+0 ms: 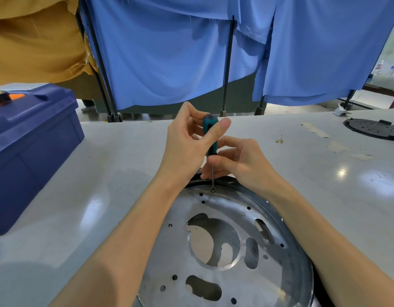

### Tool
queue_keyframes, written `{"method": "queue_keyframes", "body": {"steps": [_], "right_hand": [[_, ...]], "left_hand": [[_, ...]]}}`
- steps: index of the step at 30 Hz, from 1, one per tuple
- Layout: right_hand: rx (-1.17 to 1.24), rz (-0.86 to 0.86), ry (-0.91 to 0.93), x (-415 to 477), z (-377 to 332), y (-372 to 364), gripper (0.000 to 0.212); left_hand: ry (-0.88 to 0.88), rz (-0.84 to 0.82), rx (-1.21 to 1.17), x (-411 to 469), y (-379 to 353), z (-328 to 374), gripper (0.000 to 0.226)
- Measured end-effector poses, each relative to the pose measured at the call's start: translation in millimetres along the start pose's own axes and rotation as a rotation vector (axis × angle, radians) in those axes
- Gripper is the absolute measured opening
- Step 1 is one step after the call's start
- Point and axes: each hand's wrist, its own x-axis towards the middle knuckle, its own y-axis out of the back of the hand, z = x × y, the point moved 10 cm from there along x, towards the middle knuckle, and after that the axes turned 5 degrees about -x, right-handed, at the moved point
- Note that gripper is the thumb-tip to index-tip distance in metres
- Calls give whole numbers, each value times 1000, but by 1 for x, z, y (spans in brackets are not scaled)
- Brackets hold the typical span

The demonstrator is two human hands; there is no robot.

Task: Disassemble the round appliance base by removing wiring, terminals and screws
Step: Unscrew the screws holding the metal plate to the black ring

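Steel, stiff and likely sharp-edged, the round base (160, 251) lies flat on the worktop (98, 173); safest gripped by its black rim (232, 181). My left hand (187, 140) pinches the screwdriver (210, 134) handle, my right hand (238, 160) pinches its shaft.

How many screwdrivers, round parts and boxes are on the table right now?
Screwdrivers: 1, the screwdriver
Round parts: 2, the metal base and the black cover
Boxes: 1, the blue toolbox
Total: 4
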Motion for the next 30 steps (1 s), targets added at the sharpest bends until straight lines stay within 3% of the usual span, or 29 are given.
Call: {"method": "queue_keyframes", "body": {"steps": [3,5,12,18,22,24,26,30], "right_hand": [[29,18,-37,0,5,5,12],[26,14,-42,0,6,5,16],[22,19,2,0,-2,1,25],[31,-7,-36,0,2,0,15],[-1,7,-8,-1,1,-1,28],[-15,0,6,0,-1,-1,28],[15,-8,-4,0,1,1,18],[16,-16,-23,-1,3,0,13]], "left_hand": [[-9,-96,-68,0,-6,0,10],[-22,-142,-59,0,-9,1,26],[-28,-97,43,1,-9,1,18],[38,-135,-214,0,-10,-2,8],[-56,-113,36,1,-8,4,28],[-65,-101,87,1,-9,4,23],[-39,-99,40,1,-9,3,12],[34,-103,-122,2,-7,-2,18]]}}
